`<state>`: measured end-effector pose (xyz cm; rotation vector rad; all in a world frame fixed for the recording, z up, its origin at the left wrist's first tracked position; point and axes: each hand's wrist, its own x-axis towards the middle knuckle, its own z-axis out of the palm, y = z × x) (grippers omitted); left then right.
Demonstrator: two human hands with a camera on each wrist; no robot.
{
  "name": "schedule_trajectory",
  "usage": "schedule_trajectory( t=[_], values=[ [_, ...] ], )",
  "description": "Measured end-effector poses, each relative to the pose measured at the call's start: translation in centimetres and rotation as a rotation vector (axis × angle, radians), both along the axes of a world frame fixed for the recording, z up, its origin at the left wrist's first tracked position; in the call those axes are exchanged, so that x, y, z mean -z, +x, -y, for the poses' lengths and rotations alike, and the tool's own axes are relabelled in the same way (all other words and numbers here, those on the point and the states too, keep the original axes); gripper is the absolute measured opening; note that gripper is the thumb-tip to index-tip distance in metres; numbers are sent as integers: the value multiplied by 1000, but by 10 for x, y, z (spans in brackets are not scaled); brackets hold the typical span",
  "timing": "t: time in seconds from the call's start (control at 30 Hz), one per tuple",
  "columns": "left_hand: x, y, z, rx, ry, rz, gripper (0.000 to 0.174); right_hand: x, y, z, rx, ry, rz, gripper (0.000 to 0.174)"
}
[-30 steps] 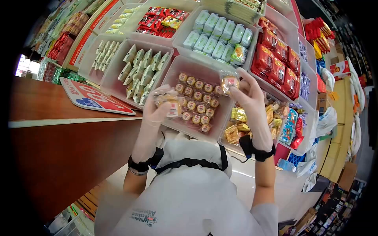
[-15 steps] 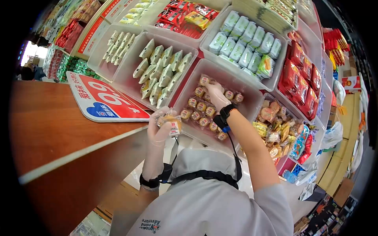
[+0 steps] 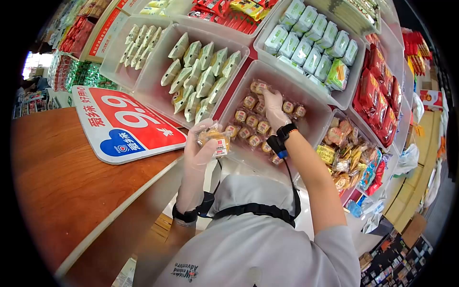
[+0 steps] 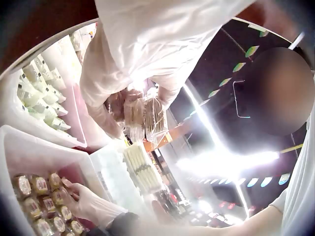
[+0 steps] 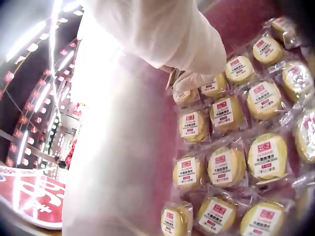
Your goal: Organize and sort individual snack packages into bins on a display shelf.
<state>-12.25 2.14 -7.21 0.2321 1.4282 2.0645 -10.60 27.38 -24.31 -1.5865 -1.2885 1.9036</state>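
Both hands wear thin translucent gloves. Held over the near left corner of a clear plastic bin (image 3: 313, 112), the left hand (image 3: 197, 150) grips several wrapped round biscuit packs (image 3: 221, 143); the left wrist view shows the stacked packs (image 4: 140, 115) between its fingers and thumb. Inside the bin, rows of similar packs (image 5: 222, 164) stand on edge, with white and red labels on pale yellow biscuits. The right hand (image 3: 275, 107) reaches down among them, its fingers curled and pinching a biscuit pack (image 5: 183, 97) at the end of a row. Its fingers partly cover that pack.
Neighbouring bins hold cream packets (image 3: 193, 71), green-white packs (image 3: 313, 40), red bags (image 3: 375, 98) and mixed wrapped snacks (image 3: 344, 158). A red-and-white price sign (image 3: 129, 122) leans over a wooden counter (image 3: 62, 177) on the left. Walls divide the bins.
The right hand, holding a biscuit pack above the bin a second ago, has gone down into it among the rows. The left hand keeps its packs. The head view has shifted.
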Motion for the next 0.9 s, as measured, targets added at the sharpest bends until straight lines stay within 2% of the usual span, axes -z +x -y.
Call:
schedule_trajectory(
  t=[0.1, 0.17, 0.2, 0.47, 0.53, 0.6, 0.7, 0.77, 0.8, 0.83, 0.9],
  values=[
    [12, -2, -2, 28, 8, 40, 54, -7, 4, -2, -79, 84, 83, 37],
    [17, 1, -4, 3, 62, 10, 54, 7, -3, -5, -183, 413, 270, 37],
    [7, 0, -3, 53, 38, 63, 52, 5, -7, -3, -197, 428, 230, 39],
    [19, 0, 2, 35, 106, -3, 48, 26, -9, 8, -92, 189, 38, 35],
    [20, 0, 4, 42, 79, 1, 48, 7, -5, 6, 18, 5, -90, 35],
    [17, 0, 4, 49, 27, 108, 49, 4, -3, 1, -11, 19, -130, 36],
    [10, 2, 0, 41, 2, 57, 52, 3, -1, -4, -61, 35, -135, 40],
    [-7, 5, -4, 18, -61, 86, 54, 4, 7, -9, -503, 638, 176, 41],
    [-11, 5, -4, 27, -97, 131, 54, -15, 8, -4, -546, 793, 255, 39],
    [-14, 5, -4, 36, -131, 174, 54, -26, 6, -6, -556, 793, 254, 39],
    [-18, 6, -6, 14, -104, 188, 49, -36, 5, -9, -633, 996, 239, 35]
  ],
)
